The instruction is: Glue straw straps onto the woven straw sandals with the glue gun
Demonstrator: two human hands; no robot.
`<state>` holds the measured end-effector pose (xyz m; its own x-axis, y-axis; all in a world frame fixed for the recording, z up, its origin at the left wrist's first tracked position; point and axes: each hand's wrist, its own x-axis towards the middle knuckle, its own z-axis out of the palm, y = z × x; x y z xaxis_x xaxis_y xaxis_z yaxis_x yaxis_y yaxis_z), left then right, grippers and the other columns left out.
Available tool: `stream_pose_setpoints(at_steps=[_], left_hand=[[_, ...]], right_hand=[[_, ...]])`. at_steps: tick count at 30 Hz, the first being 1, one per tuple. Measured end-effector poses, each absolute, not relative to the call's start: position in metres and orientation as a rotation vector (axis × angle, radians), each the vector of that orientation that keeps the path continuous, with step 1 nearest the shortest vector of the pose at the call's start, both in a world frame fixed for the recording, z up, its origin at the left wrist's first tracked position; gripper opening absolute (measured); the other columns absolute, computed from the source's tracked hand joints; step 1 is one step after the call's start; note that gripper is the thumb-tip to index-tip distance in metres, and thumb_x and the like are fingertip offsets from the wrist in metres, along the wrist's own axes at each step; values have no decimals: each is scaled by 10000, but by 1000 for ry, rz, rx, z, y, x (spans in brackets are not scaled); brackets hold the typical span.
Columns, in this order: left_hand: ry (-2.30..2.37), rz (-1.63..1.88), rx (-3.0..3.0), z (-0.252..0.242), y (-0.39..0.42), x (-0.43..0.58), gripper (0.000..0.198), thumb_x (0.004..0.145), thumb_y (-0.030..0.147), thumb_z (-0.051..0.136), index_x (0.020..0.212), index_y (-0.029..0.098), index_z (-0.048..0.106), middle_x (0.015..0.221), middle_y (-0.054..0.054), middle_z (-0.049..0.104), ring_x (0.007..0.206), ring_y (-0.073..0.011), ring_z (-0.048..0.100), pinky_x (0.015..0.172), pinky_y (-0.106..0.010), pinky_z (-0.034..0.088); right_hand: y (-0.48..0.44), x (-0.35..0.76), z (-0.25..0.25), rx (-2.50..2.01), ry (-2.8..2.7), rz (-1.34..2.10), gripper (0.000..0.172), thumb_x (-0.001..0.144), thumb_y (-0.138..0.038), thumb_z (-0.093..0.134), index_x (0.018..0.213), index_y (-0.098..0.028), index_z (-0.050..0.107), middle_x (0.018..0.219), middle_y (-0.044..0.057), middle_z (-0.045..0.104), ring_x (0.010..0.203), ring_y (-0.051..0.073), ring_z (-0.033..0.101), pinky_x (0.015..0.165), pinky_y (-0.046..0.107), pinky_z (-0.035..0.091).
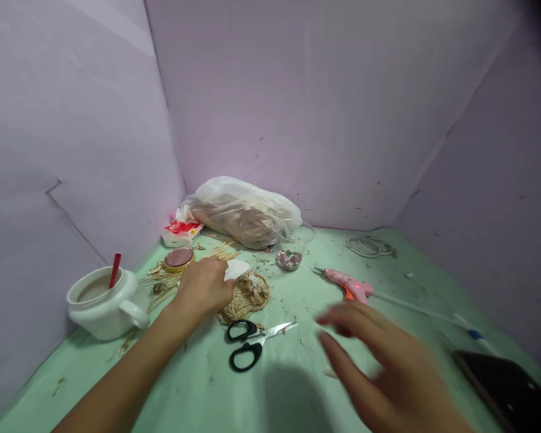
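The left hand curls against the braided piece, whether grasping it I cannot tell. The piece lies nearer the table's left edge than its right, behind the scissors. The right hand is free, thumb and fingers parted.

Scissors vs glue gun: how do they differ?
The scissors have black handles and silver blades; the glue gun has a pink body. The scissors' blades point right, while the glue gun's nozzle points left. The glue gun shows a small glowing light; the scissors have none. Both lie on the green table.
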<state>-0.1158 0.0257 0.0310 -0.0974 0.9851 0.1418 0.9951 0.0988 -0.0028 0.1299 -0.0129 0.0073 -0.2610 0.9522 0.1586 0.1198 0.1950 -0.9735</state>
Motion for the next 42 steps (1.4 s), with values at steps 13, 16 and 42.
stream_pose_setpoints(at_steps=[13,16,42], left_hand=[[-2369,-178,-1800,32,35,-151,321,649,134,427,847,134,680,816,-180,671,814,-325,613,595,-350,403],[-2327,-186,-1840,34,37,-152,414,635,109,406,962,128,659,874,-183,667,861,-347,606,649,-396,421],[-1963,-784,-1725,41,13,-111,226,745,313,448,572,200,540,560,-16,533,575,-159,489,523,-253,275]], right_hand=[[75,68,2,-1176,-1985,983,187,630,-209,570,815,-200,599,694,-7,604,610,145,523,556,256,393],[70,104,17,-1068,-1891,961,169,656,-246,578,818,-199,576,775,6,588,691,147,512,645,272,417],[221,217,49,-1671,-1732,668,277,859,-310,530,1085,-151,548,1081,59,576,885,182,589,732,367,504]])
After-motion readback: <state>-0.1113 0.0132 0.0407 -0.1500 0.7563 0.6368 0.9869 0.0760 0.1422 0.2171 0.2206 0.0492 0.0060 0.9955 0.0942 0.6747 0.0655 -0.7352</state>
